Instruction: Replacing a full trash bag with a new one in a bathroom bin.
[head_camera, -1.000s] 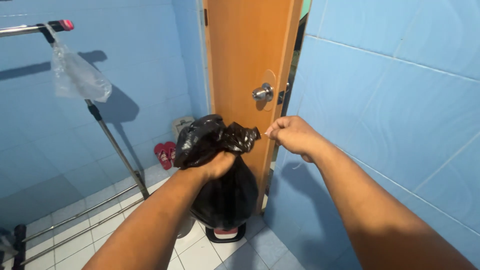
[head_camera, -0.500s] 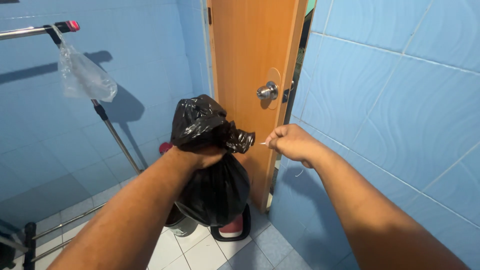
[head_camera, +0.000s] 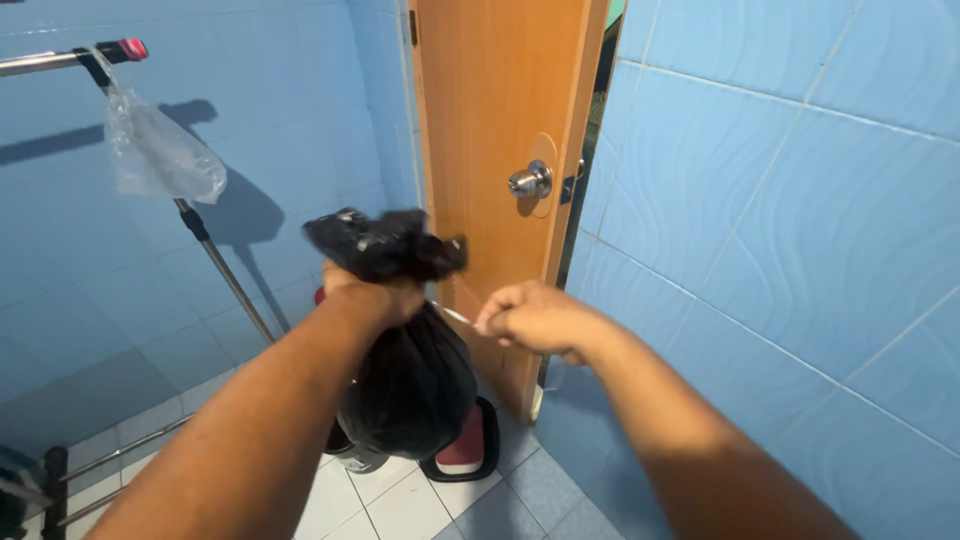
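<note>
A left hand (head_camera: 370, 297) was clamped around the gathered neck of a full black rubbish bag (head_camera: 405, 385), held above the tiled floor (head_camera: 400, 510). Just right, the right hand (head_camera: 535, 320) pinched a thin white tie (head_camera: 455, 315). Beyond stood an orange door (head_camera: 490, 110).

A: What does the person wear on the arms?

B: Nothing that shows. Both forearms are bare up to the frame's edge, no sleeves.

A: And the hands?

B: The left hand (head_camera: 372, 297) and right hand (head_camera: 533, 320) are bare too: no gloves, rings or watch visible.
</note>
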